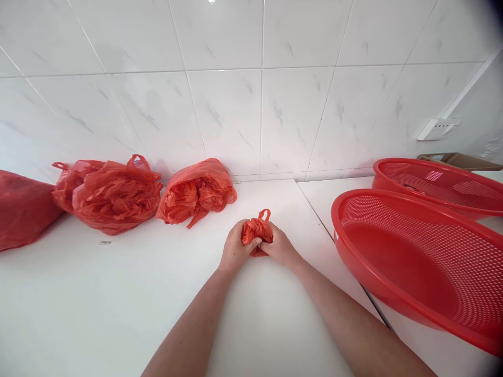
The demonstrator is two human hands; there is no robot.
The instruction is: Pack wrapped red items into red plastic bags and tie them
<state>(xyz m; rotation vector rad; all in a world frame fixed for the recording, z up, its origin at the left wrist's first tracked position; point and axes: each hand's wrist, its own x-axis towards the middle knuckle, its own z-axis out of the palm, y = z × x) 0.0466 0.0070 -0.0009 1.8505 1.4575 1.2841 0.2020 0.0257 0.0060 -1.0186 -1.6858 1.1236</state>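
Observation:
Both hands are closed around a crumpled red plastic bag (257, 230) in the middle of the white table. My left hand (236, 242) grips its left side, with the thumb across the front. On the other side my right hand (281, 245) holds it, the thumbs close together. One handle loop of the bag sticks up at the top. Fingers behind and under the bag are hidden. Farther back on the left lies a bundle of red plastic bags (198, 191), and beside it a larger heap of red plastic bags (113, 196).
Another red bag (23, 209) is cut off at the left edge. To the right stands a large red perforated basket (393, 262), with a second red basket (440, 180) behind it. A tiled wall (223, 120) bounds the back, and a socket (438, 129) sits at right.

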